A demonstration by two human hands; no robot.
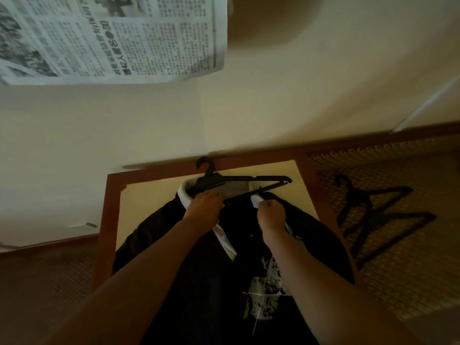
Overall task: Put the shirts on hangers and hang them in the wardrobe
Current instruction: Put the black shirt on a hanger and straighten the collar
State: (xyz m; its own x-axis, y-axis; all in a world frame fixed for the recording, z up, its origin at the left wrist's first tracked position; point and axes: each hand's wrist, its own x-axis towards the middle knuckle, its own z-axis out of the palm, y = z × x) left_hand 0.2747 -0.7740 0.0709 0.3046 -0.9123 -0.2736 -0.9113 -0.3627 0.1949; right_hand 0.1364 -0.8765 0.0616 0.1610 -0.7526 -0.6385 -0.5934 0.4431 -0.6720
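A black shirt (204,277) with a white collar and a pale printed patch lies spread on a small cream table (139,200) with a brown wooden frame. A black plastic hanger (239,184) rests at the shirt's collar, its hook pointing toward the wall. My left hand (204,205) grips the hanger near its neck, at the left side of the collar. My right hand (271,215) pinches the white collar edge on the right, just below the hanger's lower bar.
Two more black hangers (373,215) lie on the woven mat to the right of the table. A newspaper sheet (112,38) hangs on the cream wall above. Woven matting also runs along the left side.
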